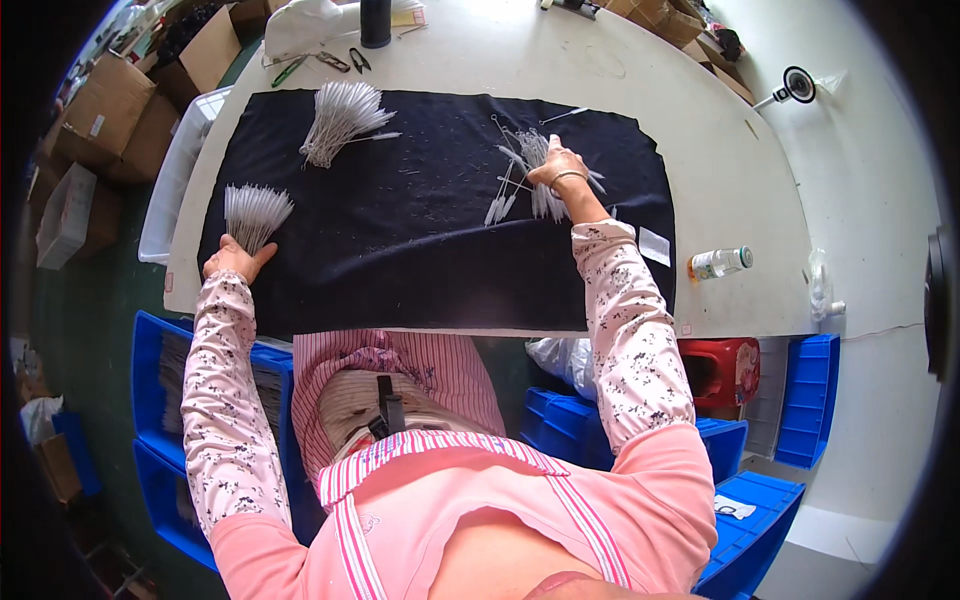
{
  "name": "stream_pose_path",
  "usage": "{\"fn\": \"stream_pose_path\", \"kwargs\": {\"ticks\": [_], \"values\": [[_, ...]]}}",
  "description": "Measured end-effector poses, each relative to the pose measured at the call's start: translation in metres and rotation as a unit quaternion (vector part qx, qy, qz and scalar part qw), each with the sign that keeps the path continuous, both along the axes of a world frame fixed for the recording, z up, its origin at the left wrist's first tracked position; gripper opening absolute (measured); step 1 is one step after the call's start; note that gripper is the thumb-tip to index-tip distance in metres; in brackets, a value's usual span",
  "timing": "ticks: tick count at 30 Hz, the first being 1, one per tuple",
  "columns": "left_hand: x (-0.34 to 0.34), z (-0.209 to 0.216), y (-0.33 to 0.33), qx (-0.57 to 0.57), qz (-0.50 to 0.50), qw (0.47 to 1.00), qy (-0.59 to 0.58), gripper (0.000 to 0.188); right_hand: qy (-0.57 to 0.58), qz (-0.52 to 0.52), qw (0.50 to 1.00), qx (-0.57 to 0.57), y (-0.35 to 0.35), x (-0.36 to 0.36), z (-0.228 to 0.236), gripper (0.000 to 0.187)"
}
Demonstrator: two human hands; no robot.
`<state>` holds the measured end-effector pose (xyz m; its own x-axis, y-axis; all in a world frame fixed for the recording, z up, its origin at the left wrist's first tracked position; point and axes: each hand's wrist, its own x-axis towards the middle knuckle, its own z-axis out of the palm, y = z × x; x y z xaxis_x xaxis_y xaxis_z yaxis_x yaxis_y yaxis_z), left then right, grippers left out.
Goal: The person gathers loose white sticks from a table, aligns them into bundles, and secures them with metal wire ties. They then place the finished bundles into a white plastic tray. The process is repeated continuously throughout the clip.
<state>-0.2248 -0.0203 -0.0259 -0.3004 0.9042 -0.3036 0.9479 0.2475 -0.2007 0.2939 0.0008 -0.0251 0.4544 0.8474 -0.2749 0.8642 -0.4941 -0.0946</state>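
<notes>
On the left of the dark cloth (420,210), my left hand (233,260) is closed around the thin wire ends of a bundle of straw brushes (258,210). Their white bristled ends fan out away from me. Farther right, my right hand (563,168) reaches over a loose pile of straw brushes (545,203), thumb and fingers around some of them. Part of its grip is hidden by the brushes. Several brushes stick out of this pile at odd angles. A larger fanned bundle of straw brushes (345,115) lies near the cloth's far edge.
Beyond the cloth, small snips (359,60), a green-handled tool (289,70) and a dark cylinder (376,22) sit on the white table (480,60). A bottle (720,263) lies at right beside a paper slip (654,246). Blue bins (160,380) and a red stool (722,370) stand below.
</notes>
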Motion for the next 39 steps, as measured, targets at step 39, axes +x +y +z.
{"fn": "stream_pose_path", "kwargs": {"ticks": [39], "values": [[0.015, 0.014, -0.026, 0.182, -0.055, 0.979, 0.075, 0.105, 0.450, 0.015, 0.833, 0.320, -0.037, -0.010, 0.090, 0.021]]}}
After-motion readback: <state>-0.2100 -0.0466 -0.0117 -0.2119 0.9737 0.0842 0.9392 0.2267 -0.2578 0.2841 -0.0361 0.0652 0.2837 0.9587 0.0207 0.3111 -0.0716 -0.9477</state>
